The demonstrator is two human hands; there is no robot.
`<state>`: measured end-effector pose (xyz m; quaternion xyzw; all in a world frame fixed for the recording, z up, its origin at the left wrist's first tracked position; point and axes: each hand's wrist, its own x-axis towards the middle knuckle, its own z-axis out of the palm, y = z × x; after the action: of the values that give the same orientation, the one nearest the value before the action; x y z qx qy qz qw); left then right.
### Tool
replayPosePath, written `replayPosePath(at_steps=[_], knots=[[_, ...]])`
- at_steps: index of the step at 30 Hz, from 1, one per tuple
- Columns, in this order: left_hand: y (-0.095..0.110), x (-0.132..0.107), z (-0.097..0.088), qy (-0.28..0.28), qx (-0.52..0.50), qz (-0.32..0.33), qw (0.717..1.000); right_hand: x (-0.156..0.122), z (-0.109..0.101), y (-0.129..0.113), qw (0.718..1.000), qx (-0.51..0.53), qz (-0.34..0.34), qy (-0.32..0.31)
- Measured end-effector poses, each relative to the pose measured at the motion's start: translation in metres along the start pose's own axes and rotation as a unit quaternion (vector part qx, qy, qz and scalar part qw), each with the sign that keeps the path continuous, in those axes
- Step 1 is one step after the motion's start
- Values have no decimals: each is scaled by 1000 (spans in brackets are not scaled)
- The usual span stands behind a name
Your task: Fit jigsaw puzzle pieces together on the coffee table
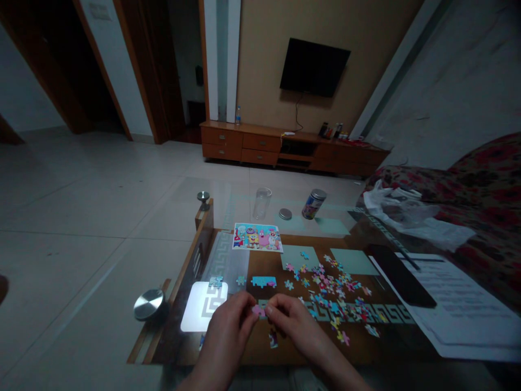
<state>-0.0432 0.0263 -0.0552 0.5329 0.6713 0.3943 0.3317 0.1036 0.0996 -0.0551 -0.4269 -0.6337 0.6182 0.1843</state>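
Observation:
Between my two hands is a pink jigsaw puzzle piece (259, 310), held just above the glass table. The fingertips of my left hand (234, 320) pinch its left side. My right hand (291, 320) has thumb and finger closed at its right side. Just beyond my hands lies a joined blue strip of puzzle pieces (264, 281), with a single piece (241, 280) to its left and a small joined cluster (215, 281) farther left. A dark puzzle piece (273, 339) lies under my right wrist. Many loose puzzle pieces (334, 288) spread to the right.
A cartoon picture sheet (258, 238) lies beyond the pieces. Behind it stand a clear jar (262, 203), a metal lid (285, 214) and a printed can (314, 204). On the right are a black phone-like slab (401, 276), papers (468, 309) and a white plastic bag (411, 212).

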Motion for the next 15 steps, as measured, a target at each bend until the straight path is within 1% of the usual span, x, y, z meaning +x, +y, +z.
replayPosePath(at_steps=[4,6,12,15], knots=[[-4,-3,3,8,35,40,999,-1,-3,-1,1000,-5,10,-23],[-5,-3,3,-1,58,54,997,-2,-3,-2,999,-8,10,-30],[0,-3,2,-44,137,43,989,-3,-2,-4,999,1,21,-25],[-1,-5,3,-45,155,50,986,-2,-3,-6,999,-15,34,-26]])
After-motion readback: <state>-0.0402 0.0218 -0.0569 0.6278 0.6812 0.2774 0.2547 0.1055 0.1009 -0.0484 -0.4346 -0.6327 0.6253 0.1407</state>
